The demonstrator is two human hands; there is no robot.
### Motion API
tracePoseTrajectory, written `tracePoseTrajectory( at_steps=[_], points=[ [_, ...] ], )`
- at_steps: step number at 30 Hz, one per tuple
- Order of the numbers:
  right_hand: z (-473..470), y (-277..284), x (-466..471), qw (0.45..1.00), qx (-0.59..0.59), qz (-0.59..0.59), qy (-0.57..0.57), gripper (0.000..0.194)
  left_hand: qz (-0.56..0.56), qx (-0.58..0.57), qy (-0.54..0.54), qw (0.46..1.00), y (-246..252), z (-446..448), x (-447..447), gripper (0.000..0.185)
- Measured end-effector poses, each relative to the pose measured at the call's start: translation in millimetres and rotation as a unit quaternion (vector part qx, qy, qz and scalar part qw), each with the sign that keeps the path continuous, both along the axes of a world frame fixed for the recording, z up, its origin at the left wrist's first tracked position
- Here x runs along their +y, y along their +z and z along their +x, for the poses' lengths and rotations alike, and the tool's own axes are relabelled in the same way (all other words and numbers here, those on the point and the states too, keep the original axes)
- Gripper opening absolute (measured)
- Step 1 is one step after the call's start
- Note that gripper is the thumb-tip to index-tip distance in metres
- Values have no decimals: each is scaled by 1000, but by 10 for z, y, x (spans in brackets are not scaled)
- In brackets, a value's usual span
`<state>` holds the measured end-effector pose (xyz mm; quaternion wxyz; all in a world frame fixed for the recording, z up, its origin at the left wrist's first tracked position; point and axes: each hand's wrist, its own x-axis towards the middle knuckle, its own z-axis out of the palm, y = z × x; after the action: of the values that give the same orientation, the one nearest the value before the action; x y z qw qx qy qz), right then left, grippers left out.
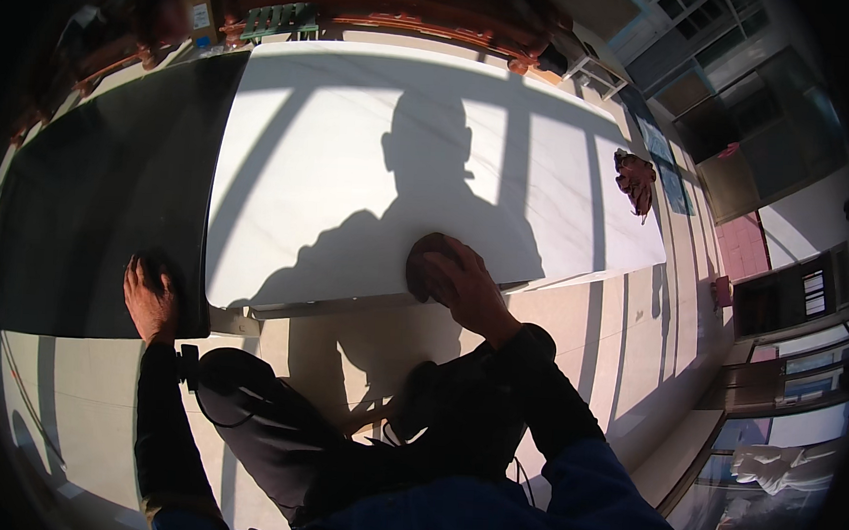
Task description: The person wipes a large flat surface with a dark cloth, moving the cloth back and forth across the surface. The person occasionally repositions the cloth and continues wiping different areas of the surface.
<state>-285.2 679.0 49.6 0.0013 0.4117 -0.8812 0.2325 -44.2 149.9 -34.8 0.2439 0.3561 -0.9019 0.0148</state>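
My right hand (470, 285) is closed around a dark reddish-brown wad (425, 261), likely bunched cloth. It presses the wad at the near edge of a white, faintly veined tabletop (315, 158). Part of the wad is hidden by my fingers. To the left, my left hand (150, 297) lies on a glossy black tabletop (105, 176), near its front right corner, fingers spread and holding nothing. The two tops meet side by side. At the white top's far right lies a crumpled dark red cloth (635, 181).
Across the white top falls the shadow of my head and shoulders. Behind stand red-brown wooden furniture (422, 27), a green slatted stool (279, 21) and a cardboard box (198, 19). A white rack (594, 74) stands beyond the right corner. My knees (235, 377) are close below the tabletops.
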Motion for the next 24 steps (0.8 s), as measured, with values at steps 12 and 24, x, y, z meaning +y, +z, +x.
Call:
tracePoseTrajectory(
  at_steps=[12, 24],
  points=[
    [-660, -225, 1102, 974, 75, 19, -214, 66, -12, 8, -15, 1000, -122, 40, -132, 55],
    [-939, -132, 1410, 986, 58, -57, -143, 51, -21, 5, -23, 999, -239, 87, -254, 55]
  ],
)
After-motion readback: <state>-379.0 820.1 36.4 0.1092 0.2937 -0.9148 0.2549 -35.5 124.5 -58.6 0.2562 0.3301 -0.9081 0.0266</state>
